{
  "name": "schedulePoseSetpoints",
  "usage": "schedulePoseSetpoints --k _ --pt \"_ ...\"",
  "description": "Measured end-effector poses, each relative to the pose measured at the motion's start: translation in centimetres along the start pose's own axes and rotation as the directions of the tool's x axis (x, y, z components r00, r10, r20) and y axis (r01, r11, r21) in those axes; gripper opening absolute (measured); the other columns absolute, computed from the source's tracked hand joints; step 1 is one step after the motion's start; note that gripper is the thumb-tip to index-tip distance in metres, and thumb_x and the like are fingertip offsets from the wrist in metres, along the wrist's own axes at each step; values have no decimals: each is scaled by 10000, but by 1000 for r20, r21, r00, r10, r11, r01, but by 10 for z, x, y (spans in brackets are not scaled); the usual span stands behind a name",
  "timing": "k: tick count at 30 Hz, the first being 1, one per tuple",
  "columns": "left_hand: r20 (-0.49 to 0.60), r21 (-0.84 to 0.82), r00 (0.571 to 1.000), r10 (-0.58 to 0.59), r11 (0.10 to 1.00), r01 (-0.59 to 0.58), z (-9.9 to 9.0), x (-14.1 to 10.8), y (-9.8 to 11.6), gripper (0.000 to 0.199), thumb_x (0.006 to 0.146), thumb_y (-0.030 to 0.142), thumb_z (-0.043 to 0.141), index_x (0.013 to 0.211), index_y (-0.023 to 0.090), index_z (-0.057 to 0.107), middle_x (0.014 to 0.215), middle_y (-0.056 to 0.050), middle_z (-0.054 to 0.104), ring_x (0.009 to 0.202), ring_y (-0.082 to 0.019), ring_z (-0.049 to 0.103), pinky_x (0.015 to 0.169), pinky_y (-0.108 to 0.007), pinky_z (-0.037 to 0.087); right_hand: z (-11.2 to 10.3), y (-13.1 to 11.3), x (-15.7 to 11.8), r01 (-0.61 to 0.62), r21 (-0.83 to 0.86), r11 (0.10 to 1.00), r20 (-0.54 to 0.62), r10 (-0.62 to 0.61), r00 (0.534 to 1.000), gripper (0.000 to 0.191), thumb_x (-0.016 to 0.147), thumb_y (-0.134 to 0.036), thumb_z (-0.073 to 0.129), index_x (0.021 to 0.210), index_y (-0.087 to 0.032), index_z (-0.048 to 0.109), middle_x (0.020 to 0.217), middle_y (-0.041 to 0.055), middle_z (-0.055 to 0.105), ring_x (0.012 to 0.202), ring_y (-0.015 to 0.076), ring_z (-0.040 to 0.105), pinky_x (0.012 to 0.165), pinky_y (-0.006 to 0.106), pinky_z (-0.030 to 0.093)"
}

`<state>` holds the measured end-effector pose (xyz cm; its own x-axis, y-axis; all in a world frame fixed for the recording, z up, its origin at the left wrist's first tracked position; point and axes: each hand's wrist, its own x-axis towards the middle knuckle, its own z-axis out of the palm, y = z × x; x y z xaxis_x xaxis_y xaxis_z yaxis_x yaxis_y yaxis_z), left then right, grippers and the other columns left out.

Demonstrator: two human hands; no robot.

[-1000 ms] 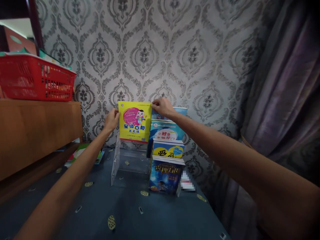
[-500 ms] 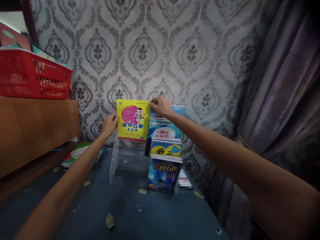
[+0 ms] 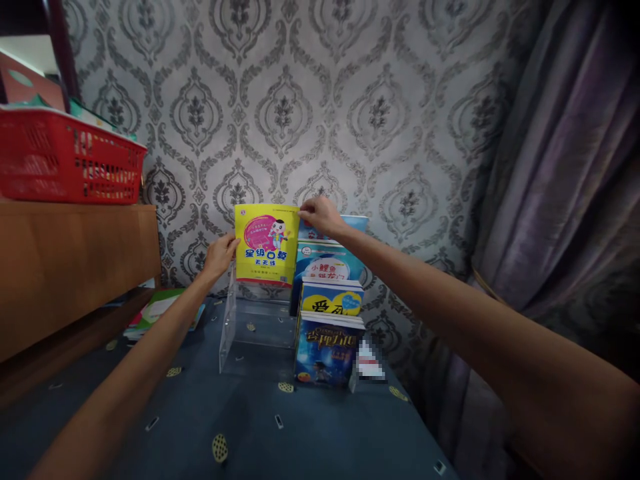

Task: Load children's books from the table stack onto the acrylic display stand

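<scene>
A yellow workbook (image 3: 265,267) with a pink circle and a cartoon child on its cover stands upright at the top back of a clear stepped book stand (image 3: 227,330). My left hand (image 3: 220,257) is closed on the workbook's left edge. Its upper right corner is pinched between the thumb and fingers of my right hand (image 3: 323,215). On the stand's right side several books rise in steps: a dark blue book (image 3: 327,363) in front, a blue and yellow one (image 3: 333,298) behind it, then a light blue book (image 3: 325,257), and another blue book (image 3: 357,227) partly behind my right hand.
A dark blue patterned cloth (image 3: 270,453) covers the surface. At the left, a pile of books (image 3: 160,307) lies partly behind my left forearm, beside a wooden cabinet (image 3: 80,260) bearing a red basket (image 3: 110,163). Patterned wallpaper rises behind; a curtain (image 3: 545,220) hangs at right.
Both hands keep their hold on the yellow workbook, which stays at the stand's top back. The whole view has shifted slightly, with most things sitting a little lower.
</scene>
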<state>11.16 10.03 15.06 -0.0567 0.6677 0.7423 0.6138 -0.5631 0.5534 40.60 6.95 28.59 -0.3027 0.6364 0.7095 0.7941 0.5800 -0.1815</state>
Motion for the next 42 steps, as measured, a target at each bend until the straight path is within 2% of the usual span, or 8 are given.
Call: schedulePoseSetpoints --k 9,13,18,23,29,35,42 --pt "56 -124 998 -10 992 17 -2 -1 -4 252 854 458 551 817 214 598 736 -19 669 707 -205 625 601 -273 465 -2 -1 0 -12 -5 1000 1 12 1000 165 857 -174 611 891 -121 763 773 74 742 765 200 679 788 303 510" --pt "110 -169 994 -11 985 29 -2 -2 -5 245 838 449 528 827 209 579 806 -27 683 722 -211 645 579 -280 475 -4 3 1 17 -1 1000 -8 -17 1000 230 865 -174 601 1038 -128 746 858 78 759 833 213 696 836 322 525" --pt "179 -224 984 -2 974 43 -5 1 -7 270 805 468 531 831 204 584 781 -16 656 728 -201 623 555 -262 462 -7 7 6 24 -40 999 12 -24 1000 406 846 -113 554 1231 -109 681 1008 101 760 934 225 695 912 347 521" --pt "235 -270 972 7 961 59 -8 2 -8 336 790 496 534 907 191 613 891 -40 682 825 -215 625 600 -268 476 -7 4 6 34 -57 998 37 -32 999 371 875 -126 507 1178 -127 721 992 92 760 936 232 682 913 344 506" --pt "271 -320 963 5 944 85 -8 0 -5 370 808 490 552 1011 190 627 974 -45 704 892 -220 629 685 -284 501 -8 1 6 8 -11 1000 47 -7 999 301 837 -85 524 1049 -129 733 821 45 735 770 174 643 790 272 489" --pt "204 -299 979 18 953 45 0 1 -7 346 823 463 507 984 178 618 926 -45 708 887 -229 641 695 -310 527 -7 0 6 3 0 1000 19 -3 1000 263 806 -75 533 967 -132 733 787 40 713 721 164 614 752 267 478" --pt "168 -276 984 61 961 -12 3 2 -17 268 668 335 610 886 178 600 915 -52 706 900 -249 642 826 -377 530 -7 -2 3 -6 54 999 4 5 1000 286 778 -67 522 951 -131 740 734 31 701 705 171 623 716 269 481"
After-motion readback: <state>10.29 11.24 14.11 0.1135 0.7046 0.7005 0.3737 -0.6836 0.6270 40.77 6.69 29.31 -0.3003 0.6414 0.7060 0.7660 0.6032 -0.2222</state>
